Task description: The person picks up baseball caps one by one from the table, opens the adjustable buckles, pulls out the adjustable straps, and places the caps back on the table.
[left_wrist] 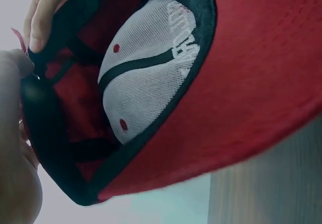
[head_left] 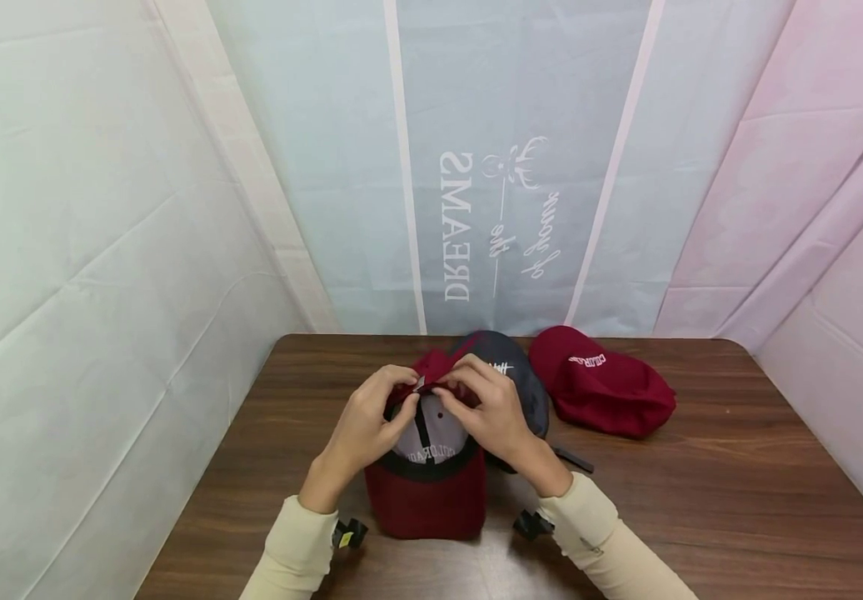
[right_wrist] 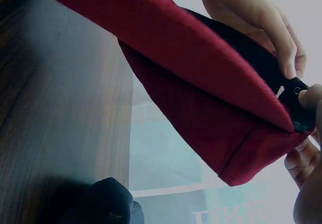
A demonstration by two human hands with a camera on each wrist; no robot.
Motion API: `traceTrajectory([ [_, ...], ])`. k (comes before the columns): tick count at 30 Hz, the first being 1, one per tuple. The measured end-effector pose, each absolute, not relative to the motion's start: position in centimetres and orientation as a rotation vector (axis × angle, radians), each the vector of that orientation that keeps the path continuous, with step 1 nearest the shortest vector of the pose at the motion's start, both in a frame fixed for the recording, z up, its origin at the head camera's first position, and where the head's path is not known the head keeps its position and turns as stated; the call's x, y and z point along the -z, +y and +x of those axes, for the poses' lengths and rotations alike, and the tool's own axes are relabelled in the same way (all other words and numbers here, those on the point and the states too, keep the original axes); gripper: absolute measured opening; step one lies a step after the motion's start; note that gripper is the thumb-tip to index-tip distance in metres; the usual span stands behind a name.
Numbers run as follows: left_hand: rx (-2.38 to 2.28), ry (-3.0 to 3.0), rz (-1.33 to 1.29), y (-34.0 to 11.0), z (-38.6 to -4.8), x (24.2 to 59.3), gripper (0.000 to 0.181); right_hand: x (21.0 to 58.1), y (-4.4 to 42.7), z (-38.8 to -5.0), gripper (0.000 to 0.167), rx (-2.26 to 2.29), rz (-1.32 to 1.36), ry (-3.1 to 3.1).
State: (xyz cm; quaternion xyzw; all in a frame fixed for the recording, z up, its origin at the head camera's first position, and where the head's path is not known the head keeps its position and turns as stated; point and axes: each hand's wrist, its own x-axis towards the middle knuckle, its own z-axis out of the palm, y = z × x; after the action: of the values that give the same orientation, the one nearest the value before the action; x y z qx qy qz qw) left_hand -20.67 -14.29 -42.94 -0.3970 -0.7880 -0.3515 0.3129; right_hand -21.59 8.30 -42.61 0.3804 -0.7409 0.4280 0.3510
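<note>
Head cam: L fingers [head_left: 396, 375] + R fingers [head_left: 478, 372] pinch red cap [head_left: 426, 493] rear, room to L tbl edge [head_left: 223, 450].

Pale cloth walls [head_left: 102, 208], woodgrain table [head_left: 739, 492]

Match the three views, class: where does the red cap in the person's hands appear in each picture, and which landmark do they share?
Head: red cap, lower middle, brim toward the bottom edge.
Left wrist: red cap across most of the picture, brim rightward.
Right wrist: red cap slanting from top left toward the right edge.
Shared landmark: wooden table.
</note>
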Motion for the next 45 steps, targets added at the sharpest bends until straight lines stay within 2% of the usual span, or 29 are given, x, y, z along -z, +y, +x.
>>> traceTrajectory([
  [4, 0.958, -2.084, -1.061, -13.9, -20.7, 42.9, 0.021, 42.5, 8.3, -21.5, 0.012, -1.1, 0.983, -1.933],
  [11, 0.982, -2.1, -1.07, -13.3, -20.8, 42.8, 0.025, 42.5, 8.3, -21.6, 0.021, -0.959, 0.95, -1.954],
  [21, 1.002, -2.156, -0.932, -12.2, -20.4, 42.2, 0.009, 42.4, 8.3, -21.5, 0.016, -0.868, 0.961, -1.942],
  [45, 1.002, -2.145, -0.935, -11.3, -19.6, 41.4, 0.003, 42.4, 8.4, -21.6, 0.017, -0.903, 0.98, -1.894],
])
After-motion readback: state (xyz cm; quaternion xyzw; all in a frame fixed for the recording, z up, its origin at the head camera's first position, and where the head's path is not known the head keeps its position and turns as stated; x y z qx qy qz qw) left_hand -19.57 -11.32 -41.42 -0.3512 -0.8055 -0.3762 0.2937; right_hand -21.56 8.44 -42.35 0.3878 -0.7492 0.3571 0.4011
